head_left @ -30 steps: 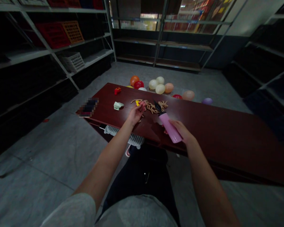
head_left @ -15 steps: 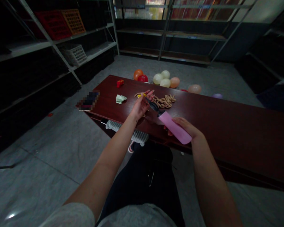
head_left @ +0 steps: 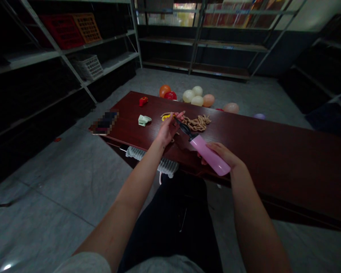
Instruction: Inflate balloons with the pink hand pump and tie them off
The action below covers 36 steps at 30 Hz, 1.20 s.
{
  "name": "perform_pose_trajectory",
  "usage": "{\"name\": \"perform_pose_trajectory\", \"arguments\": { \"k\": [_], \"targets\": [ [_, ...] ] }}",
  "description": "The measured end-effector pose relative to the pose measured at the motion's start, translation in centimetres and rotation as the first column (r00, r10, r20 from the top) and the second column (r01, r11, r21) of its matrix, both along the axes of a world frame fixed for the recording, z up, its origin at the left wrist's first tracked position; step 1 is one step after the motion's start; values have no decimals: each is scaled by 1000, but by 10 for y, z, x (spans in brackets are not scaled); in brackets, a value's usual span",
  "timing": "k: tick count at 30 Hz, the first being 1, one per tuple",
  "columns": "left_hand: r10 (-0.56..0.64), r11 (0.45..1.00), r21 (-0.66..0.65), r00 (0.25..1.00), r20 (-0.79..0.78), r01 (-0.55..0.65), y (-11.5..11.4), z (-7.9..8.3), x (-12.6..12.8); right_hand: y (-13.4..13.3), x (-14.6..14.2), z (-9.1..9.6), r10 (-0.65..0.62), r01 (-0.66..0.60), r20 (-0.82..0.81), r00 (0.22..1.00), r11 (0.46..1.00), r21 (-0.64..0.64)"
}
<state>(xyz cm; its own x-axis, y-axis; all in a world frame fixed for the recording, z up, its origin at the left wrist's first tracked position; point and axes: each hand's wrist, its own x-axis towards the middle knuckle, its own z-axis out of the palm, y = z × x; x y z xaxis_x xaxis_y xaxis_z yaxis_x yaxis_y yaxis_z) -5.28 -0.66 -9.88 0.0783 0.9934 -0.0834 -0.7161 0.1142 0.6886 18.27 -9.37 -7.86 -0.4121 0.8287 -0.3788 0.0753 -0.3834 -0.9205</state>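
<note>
My right hand is wrapped round the pink barrel of a balloon pump. The pump slants up to the left, its black nozzle end meeting my left hand. At that nozzle tip my left thumb and index finger pinch a limp yellow balloon, while the other fingers stretch out. Just beyond, a heap of tan rope lies on the dark red table. To the left are a crumpled pale green piece and a small red item.
Inflated balloons lie on the floor behind the table. A blurred-out flat object is at the table's left end. Grey ribbed cloth hangs at the near edge. Metal shelves with crates stand around.
Both hands keep their hold on the pump and the yellow balloon, almost unmoved. The camera view has shifted slightly.
</note>
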Motion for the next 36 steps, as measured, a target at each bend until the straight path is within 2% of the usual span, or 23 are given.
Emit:
{"name": "perform_pose_trajectory", "arguments": {
  "k": [7,12,17,21,29,32,36],
  "targets": [
    [-64,997,34,997,-45,66,-1,-5,9,-2,0,-5,-65,65,-32,997,998,0],
    [-139,988,74,990,0,139,-5,-8,10,-4,1,-4,-87,88,-33,996,996,5],
    [-122,991,62,992,18,121,-6,-11,9,-5,2,-4,-79,79,-4,997,996,28],
    [-129,991,36,991,-31,130,-5,-14,9,-4,4,-5,-67,66,20,998,997,39],
    [-234,952,174,965,-116,251,-2,-24,10,-5,4,-7,-82,81,12,997,996,30],
    [-248,953,147,960,-127,266,-3,-23,10,-5,4,-6,-70,70,14,997,997,37],
    [-283,942,151,952,-115,298,-6,-14,6,-5,2,-4,-62,61,17,998,997,43]
  ]
}}
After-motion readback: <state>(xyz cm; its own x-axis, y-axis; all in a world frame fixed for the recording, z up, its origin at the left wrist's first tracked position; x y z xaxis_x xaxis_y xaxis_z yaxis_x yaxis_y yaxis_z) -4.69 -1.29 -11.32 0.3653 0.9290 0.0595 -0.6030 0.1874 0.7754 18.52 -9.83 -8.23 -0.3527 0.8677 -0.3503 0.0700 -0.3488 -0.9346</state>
